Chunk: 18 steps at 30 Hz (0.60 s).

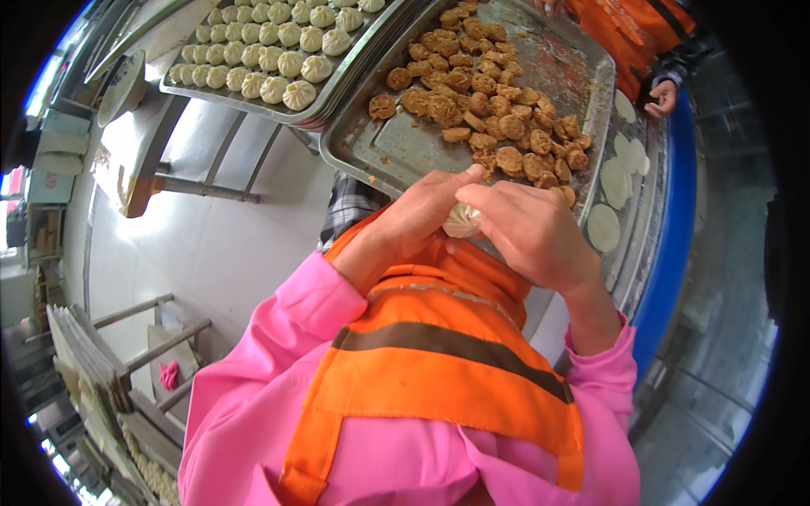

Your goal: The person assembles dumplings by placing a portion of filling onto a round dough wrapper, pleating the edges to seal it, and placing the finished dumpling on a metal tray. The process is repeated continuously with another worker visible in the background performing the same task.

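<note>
A pleated dough bun is held between my two hands, in front of my orange apron. My left hand cups it from the side, and the fingers of my right hand pinch its edge. Much of the bun is hidden behind my fingers. Just beyond my hands lies a large metal tray with a heap of brown filling pieces on it. Flat round dough wrappers lie in a row on the surface to the right of the tray.
At the upper left, rows of pleated buns fill a tray stacked on others. A blue edge runs along the right. Another person's hand is at the upper right. A metal bowl stands at far left.
</note>
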Motion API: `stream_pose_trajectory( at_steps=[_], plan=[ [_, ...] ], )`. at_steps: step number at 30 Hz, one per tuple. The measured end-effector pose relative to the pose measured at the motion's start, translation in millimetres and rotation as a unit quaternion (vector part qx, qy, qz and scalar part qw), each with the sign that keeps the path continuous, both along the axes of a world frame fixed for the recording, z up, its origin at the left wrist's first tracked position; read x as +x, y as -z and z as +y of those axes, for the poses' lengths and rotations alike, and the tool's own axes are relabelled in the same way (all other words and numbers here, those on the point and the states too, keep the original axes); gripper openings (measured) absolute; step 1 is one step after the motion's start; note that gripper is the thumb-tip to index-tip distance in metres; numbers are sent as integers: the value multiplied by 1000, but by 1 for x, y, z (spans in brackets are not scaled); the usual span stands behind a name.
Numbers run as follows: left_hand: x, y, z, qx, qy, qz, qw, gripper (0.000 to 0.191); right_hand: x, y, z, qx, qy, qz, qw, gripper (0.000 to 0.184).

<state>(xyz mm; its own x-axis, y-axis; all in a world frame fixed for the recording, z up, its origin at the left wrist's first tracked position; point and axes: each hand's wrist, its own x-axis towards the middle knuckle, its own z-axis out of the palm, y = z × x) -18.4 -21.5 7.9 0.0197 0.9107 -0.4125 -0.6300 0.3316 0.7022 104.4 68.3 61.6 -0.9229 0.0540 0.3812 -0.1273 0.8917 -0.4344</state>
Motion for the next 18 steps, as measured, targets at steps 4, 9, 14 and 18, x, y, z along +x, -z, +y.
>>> stream_pose_trajectory(
  at_steps=[4, 9, 14, 18],
  plan=[
    [2, -5, 0, 9, -29, 0, 1000, 43, -2, 2, 3, -7, -40, -18, 999, 16],
    [2, 4, 2, 50, -39, -47, 997, 43, 0, 8, 5, -63, 5, -13, 998, 14],
    [2, 3, -1, 48, -26, 7, 998, 42, 0, 5, 8, -129, -11, -59, 990, 10],
    [3, 3, 0, 42, -29, 24, 998, 43, -1, 5, 7, -30, -28, -58, 997, 10]
  ],
)
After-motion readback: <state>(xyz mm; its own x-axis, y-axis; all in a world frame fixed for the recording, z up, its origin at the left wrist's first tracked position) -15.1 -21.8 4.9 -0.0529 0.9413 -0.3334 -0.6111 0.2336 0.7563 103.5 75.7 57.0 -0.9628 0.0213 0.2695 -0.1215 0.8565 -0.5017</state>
